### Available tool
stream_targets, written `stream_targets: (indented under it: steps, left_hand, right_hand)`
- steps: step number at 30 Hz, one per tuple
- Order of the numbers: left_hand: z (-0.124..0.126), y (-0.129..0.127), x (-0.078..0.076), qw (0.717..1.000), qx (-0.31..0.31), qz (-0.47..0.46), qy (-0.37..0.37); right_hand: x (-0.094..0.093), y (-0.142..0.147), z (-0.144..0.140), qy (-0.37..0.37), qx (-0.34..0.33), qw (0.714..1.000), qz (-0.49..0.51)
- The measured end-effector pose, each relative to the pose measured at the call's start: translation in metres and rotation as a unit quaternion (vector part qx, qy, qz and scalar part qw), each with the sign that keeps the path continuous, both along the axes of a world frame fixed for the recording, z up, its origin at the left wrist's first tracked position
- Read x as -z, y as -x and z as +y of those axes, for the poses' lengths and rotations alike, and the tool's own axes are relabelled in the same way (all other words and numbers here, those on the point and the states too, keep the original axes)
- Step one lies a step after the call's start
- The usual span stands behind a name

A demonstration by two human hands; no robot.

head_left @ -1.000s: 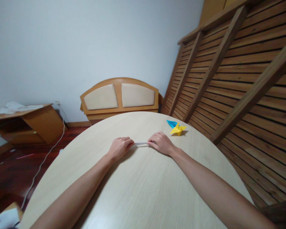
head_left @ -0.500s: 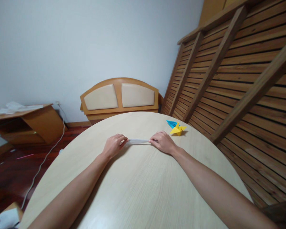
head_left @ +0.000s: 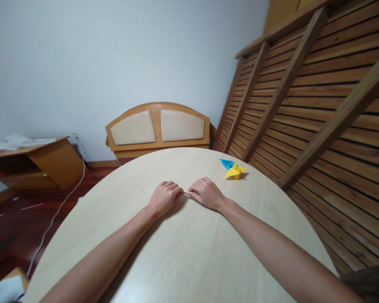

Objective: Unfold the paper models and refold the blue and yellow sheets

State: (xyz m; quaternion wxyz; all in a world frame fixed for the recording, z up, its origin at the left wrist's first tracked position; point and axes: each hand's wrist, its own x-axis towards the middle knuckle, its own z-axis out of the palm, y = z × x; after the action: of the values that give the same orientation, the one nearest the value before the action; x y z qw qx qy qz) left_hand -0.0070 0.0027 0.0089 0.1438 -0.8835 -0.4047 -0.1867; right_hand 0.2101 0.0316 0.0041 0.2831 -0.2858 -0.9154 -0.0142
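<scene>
My left hand (head_left: pixel 166 197) and my right hand (head_left: pixel 206 193) nearly meet above the middle of the round table (head_left: pixel 189 244). Both are closed on a folded strip of white paper (head_left: pixel 185 193). Only a thin bit of it shows between the fingertips; the hands cover the rest. Beyond my right hand stands a yellow origami crane (head_left: pixel 236 171), its wings spread. Partly behind it sits a blue origami crane (head_left: pixel 228 163).
A slatted wooden bed frame (head_left: pixel 303 105) leans along the right side. Behind the table is a padded headboard (head_left: pixel 159 126). A low wooden cabinet (head_left: pixel 60 162) with white papers on top stands at left, near a white cable (head_left: pixel 61 206) on the floor.
My hands have come closer together and slightly nearer to me. The paper strip, stretched visibly between them before, is now almost wholly covered by my fingers. The cranes have stayed put.
</scene>
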Motion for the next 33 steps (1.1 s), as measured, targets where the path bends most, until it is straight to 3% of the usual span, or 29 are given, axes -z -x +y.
stream_targets:
  steps: [23, 29, 33]
  left_hand:
    - [0.009, 0.026, -0.003, 0.996, -0.064, -0.017, 0.066]
    - [0.013, 0.044, 0.0, 0.991, -0.107, -0.007, 0.077]
    - [0.011, 0.036, -0.001, 0.994, -0.092, 0.011, 0.057]
  right_hand:
    - [0.004, -0.032, 0.023, -0.018, 0.035, 0.999, -0.017]
    - [0.006, -0.045, 0.029, -0.005, 0.072, 0.996, 0.046]
    - [0.003, -0.035, 0.02, -0.012, 0.062, 0.996, 0.063]
